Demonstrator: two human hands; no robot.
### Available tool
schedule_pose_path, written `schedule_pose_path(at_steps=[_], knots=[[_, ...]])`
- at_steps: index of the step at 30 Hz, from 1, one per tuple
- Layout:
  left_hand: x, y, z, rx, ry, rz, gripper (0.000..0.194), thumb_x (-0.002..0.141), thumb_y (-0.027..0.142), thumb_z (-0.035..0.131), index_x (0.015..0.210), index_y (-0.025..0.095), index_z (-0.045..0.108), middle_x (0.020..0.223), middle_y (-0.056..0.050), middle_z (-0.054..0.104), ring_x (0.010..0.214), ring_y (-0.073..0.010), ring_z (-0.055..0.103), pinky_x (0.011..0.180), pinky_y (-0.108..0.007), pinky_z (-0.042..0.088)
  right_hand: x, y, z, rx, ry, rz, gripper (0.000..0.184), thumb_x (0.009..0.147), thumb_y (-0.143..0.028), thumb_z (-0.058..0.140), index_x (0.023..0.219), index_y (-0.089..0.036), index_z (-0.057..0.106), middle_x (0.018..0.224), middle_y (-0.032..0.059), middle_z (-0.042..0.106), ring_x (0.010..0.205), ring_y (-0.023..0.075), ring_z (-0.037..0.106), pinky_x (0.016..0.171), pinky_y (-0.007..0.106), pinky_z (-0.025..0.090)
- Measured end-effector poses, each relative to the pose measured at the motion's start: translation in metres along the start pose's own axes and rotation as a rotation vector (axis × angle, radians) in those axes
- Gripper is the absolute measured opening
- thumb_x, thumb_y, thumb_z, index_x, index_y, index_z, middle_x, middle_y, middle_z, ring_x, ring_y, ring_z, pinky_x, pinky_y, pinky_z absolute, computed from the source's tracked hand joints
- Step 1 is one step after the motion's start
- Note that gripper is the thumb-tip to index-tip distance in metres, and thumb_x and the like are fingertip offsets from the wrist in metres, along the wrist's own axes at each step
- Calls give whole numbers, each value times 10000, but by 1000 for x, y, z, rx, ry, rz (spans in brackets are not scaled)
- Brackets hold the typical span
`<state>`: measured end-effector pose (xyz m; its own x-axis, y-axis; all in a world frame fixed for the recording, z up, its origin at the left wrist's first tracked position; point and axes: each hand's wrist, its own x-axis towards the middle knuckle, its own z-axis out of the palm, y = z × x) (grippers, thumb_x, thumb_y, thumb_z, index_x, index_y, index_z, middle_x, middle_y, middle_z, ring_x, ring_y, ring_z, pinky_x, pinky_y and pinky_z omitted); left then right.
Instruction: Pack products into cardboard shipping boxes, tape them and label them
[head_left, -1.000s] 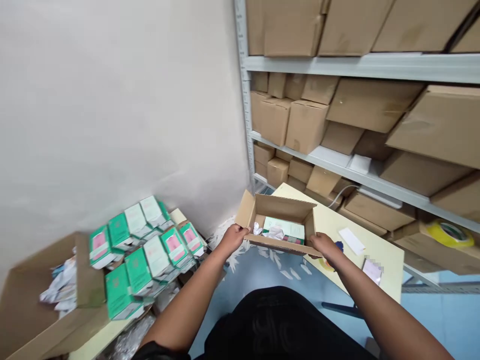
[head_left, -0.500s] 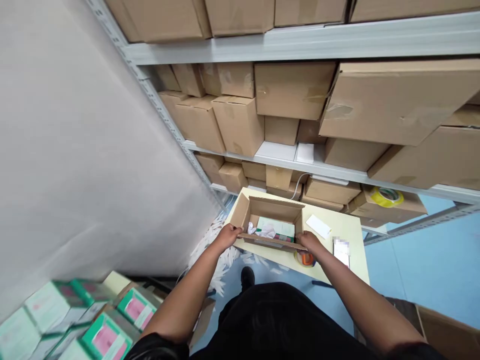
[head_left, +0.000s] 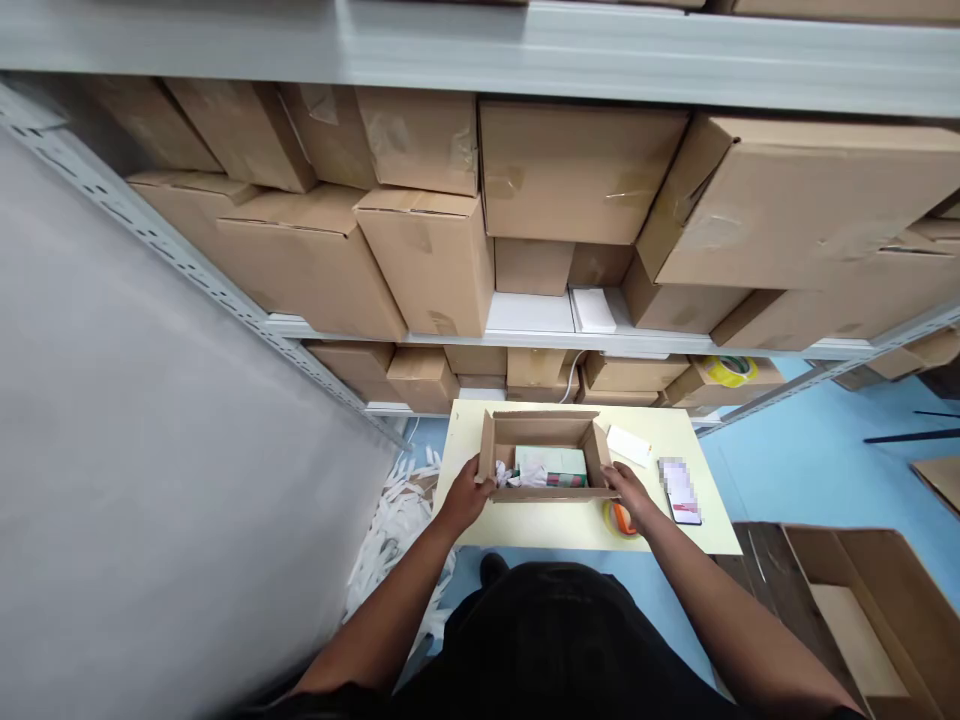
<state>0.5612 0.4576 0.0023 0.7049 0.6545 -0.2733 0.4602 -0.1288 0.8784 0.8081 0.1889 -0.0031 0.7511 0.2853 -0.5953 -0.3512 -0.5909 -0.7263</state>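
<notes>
An open cardboard box (head_left: 551, 428) is on the small cream table, with my hands on its two near corners. My left hand (head_left: 466, 492) grips the left side, fingers closed on the cardboard. On the right side, my right hand (head_left: 628, 490) has its fingers closed over the edge. Inside the box lies a pale green carton (head_left: 562, 460) with pink and dark green on its near face. Crumpled white paper (head_left: 531, 474) lies in front of it and to its left. Just under my right hand is a tape roll with an orange part (head_left: 624, 518).
Right of the box on the table (head_left: 525, 525) lie a white card (head_left: 630, 446) and a phone (head_left: 681, 490). Shelves of cardboard boxes (head_left: 585, 175) rise behind. White paper strips (head_left: 386, 530) litter the floor at left; a large open carton (head_left: 862, 600) stands at lower right.
The view has turned right, so the green cartons at lower left are out of sight and the large open carton shows more. Both hands still hold the box.
</notes>
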Motion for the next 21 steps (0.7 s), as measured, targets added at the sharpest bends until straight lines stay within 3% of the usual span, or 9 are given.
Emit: schedule_pose_path(at_steps=[2,6,9,11,13,17,19,21], knots=[[2,1,-6,-86,26,147,551,868,340,626,1390,177,557,1370,-135,649,1207,-258,648,938,-360,545,-2,6,-12,86,91,-39,759,810,-620,663,1448,-233,524,1307,144,688,1126,302,712,878,402,612],[10,16,-21,-71,75,289,600,927,349,586,1492,211,440,1488,-161,536,1301,-266,594,962,-399,567,4,19,-35,85,170,-162,807,796,-599,681,1481,-210,508,1234,111,685,1056,300,724,884,396,613],[15,45,-31,182,180,416,593,943,303,570,1513,224,428,1534,-157,491,1382,-293,530,1066,-479,524,10,25,-41,-23,188,-271,815,819,-599,662,1509,-203,480,1249,109,661,1124,309,689,957,419,588],[16,71,-33,435,198,547,554,939,274,581,1481,208,488,1559,-157,474,1469,-327,429,1187,-543,410,13,26,-41,-46,191,-318,804,833,-598,653,1518,-220,468,1297,107,639,1148,304,677,979,422,581],[17,99,-28,644,122,656,482,949,261,575,1426,194,557,1554,-154,493,1491,-343,391,1233,-559,338,13,24,-41,-2,171,-318,770,846,-589,644,1510,-239,473,1316,98,627,1101,285,697,937,402,599],[28,136,2,896,-258,714,408,952,238,565,1355,215,627,1363,-117,659,1311,-308,567,1147,-501,429,10,16,-44,110,142,-287,684,841,-546,664,1442,-247,534,1220,70,647,977,252,713,818,364,618],[38,141,18,963,-374,652,503,898,291,660,1394,232,604,1422,-114,633,1334,-325,554,1139,-509,429,6,10,-46,127,153,-308,629,830,-530,681,1381,-242,585,1160,60,660,953,248,702,815,369,614],[47,139,29,1013,-415,557,730,807,373,774,1483,241,532,1599,-137,478,1450,-371,451,1183,-562,367,0,4,-47,151,150,-354,567,831,-510,687,1323,-236,621,1106,58,680,956,247,694,850,379,608]])
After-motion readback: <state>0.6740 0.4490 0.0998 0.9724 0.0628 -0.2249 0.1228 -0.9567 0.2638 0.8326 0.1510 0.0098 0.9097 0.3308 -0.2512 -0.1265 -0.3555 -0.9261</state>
